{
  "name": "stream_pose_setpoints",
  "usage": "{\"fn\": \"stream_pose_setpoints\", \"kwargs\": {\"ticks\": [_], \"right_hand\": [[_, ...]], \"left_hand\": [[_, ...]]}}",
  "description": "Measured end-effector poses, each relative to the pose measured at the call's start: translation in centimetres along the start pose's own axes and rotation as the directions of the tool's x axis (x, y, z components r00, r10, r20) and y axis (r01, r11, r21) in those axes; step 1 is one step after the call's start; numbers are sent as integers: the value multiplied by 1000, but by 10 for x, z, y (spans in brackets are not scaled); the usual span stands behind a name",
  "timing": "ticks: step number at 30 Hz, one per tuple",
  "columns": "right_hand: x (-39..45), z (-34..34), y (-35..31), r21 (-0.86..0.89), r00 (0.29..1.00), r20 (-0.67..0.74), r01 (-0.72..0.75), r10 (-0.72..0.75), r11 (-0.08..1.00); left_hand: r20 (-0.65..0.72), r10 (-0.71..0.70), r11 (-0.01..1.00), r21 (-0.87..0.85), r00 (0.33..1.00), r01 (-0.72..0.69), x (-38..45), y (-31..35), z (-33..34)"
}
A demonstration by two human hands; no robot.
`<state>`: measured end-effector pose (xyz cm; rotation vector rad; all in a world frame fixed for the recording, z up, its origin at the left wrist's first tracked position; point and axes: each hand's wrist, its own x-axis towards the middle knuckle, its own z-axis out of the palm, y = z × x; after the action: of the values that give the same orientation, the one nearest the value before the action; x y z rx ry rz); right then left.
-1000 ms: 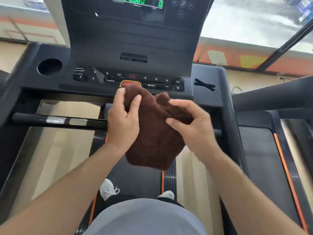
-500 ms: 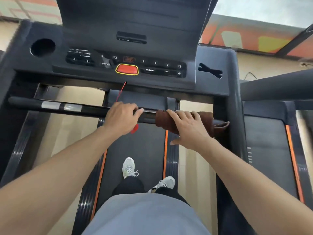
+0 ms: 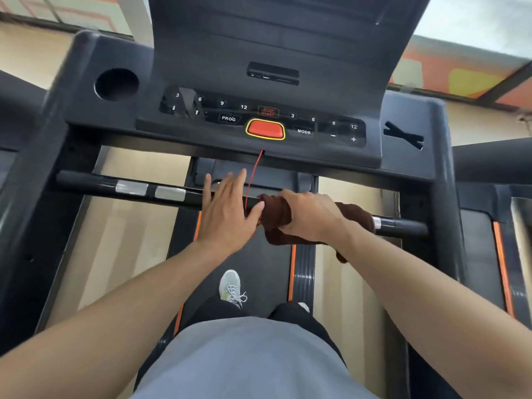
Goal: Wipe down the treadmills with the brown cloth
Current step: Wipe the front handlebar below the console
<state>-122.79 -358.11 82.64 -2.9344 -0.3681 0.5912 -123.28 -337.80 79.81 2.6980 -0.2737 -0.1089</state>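
I stand on a black treadmill whose console (image 3: pixel 259 122) fills the top of the view. Its front handlebar (image 3: pixel 100 184) runs across below the console. The brown cloth (image 3: pixel 357 216) is wrapped around the right half of that bar, and my right hand (image 3: pixel 309 216) grips it there, fingers curled over the bar. My left hand (image 3: pixel 227 208) lies flat with straight fingers over the bar just left of the cloth, holding nothing. A thin red safety cord (image 3: pixel 254 174) hangs from the console between my two hands.
A round cup holder (image 3: pixel 116 83) sits at the console's left, a red stop button (image 3: pixel 265 129) in its middle. The belt (image 3: pixel 259 269) with orange side stripes lies below, my shoes on it. A second treadmill (image 3: pixel 489 254) stands to the right.
The cloth went from both hands in front of the console onto the handlebar. My right hand slid it leftward along the bar. My left hand let go of the bar and opened flat.
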Motion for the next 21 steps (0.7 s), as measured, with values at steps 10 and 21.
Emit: {"fn": "stream_pose_setpoints", "kwargs": {"ticks": [10, 21], "right_hand": [[-49, -18, 85, -70, 957, 183, -216, 225, 974], [-16, -2, 31, -75, 998, 46, -43, 46, 996]], "left_hand": [[161, -85, 989, 136, 983, 63, 15, 18, 4], [184, -149, 974, 197, 972, 112, 15, 25, -2]]}}
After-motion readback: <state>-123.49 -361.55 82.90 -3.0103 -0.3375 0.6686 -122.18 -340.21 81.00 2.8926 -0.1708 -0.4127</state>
